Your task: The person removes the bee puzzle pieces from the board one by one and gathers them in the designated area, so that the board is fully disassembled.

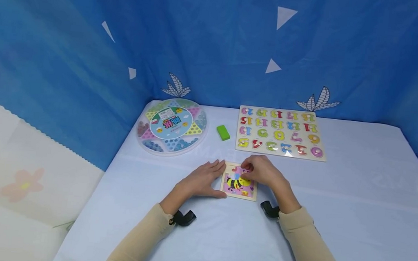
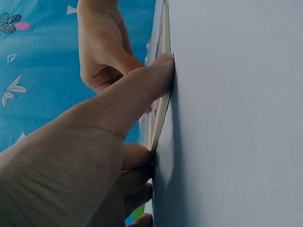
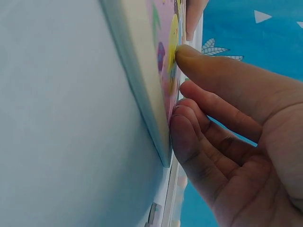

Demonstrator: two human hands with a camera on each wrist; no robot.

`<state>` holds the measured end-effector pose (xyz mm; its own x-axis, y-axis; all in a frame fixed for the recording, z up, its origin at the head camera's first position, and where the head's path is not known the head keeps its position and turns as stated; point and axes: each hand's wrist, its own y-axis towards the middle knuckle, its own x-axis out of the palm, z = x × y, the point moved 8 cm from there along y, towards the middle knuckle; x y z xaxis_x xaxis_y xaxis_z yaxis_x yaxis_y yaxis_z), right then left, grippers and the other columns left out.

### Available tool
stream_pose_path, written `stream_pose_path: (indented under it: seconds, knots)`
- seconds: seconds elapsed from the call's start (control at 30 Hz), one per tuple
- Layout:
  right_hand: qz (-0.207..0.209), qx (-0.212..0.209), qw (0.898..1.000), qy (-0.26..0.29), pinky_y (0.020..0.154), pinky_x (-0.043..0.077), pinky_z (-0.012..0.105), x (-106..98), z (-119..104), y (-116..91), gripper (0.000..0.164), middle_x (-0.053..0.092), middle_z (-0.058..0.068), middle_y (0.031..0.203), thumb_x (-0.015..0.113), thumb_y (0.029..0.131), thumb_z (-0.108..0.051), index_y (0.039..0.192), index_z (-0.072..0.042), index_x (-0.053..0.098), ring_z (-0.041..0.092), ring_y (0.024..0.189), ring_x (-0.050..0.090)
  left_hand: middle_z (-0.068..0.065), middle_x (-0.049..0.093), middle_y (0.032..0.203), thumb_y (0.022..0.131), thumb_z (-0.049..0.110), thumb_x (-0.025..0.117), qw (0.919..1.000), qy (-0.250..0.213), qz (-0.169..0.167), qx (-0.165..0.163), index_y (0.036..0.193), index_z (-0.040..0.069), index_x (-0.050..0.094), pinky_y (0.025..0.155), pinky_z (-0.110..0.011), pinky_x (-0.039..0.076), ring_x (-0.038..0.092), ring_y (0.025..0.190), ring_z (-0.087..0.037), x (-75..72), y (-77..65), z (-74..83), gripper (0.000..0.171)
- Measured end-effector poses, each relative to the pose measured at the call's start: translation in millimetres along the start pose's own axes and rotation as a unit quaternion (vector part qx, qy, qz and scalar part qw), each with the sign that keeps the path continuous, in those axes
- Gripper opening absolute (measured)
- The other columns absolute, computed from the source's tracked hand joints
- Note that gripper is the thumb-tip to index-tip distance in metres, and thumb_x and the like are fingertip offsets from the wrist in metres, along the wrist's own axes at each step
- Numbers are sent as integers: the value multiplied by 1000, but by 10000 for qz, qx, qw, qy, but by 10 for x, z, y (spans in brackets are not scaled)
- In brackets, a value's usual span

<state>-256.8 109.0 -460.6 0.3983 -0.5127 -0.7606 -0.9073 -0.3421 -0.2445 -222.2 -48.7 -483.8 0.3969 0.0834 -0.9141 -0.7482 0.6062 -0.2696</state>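
A small square picture puzzle [image 1: 239, 188] in a pale wooden frame lies on the table, showing a yellow-and-black bee on pink. My left hand [image 1: 205, 179] rests at its left side, thumb and fingers spread. In the left wrist view the left thumb [image 2: 158, 71] lies against the frame's near edge. Over the puzzle's upper right, my right hand [image 1: 262, 171] has its fingertips down on the picture. The right thumb [image 3: 203, 61] touches the bee's yellow head in the right wrist view, apart from the bent fingers. Bare wood shows at the puzzle's upper left.
Behind the puzzle lies a green block [image 1: 223, 132]. A round Chinese checkers set [image 1: 193, 145] with marbles stands at the back left. A wooden number puzzle board [image 1: 281, 151] lies at the back right. Blue patterned cloth [image 1: 237, 46] hangs behind the table.
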Motion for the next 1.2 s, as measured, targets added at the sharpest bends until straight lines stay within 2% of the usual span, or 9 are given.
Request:
stream_pose_path:
  seconds: [0.7,1.03,1.2]
  knots:
    - [-7,-148,9990,-431,75,54,27,-6,-84,-24,30,66,4,95,80,80,-18,107,-7,74,16,82,56,2,15,165,81,66,65,10000,17,-5,-88,156,12,22,125,-38,16,12,153,-18,-13,2,9,102]
    - [-136,115,9992,369,69,50,25,11,53,41,27,63,3,83,82,78,-16,102,-8,72,17,75,56,2,14,165,81,66,64,9999,-96,-20,-77,156,13,21,125,-38,15,11,153,-17,5,-4,0,101]
    - [-109,71,9991,402,71,49,25,7,65,67,27,62,4,86,82,78,-14,102,-8,70,18,78,55,2,14,165,82,66,64,10000,-50,14,-32,156,13,20,125,-38,15,11,153,-18,-9,2,-4,101]
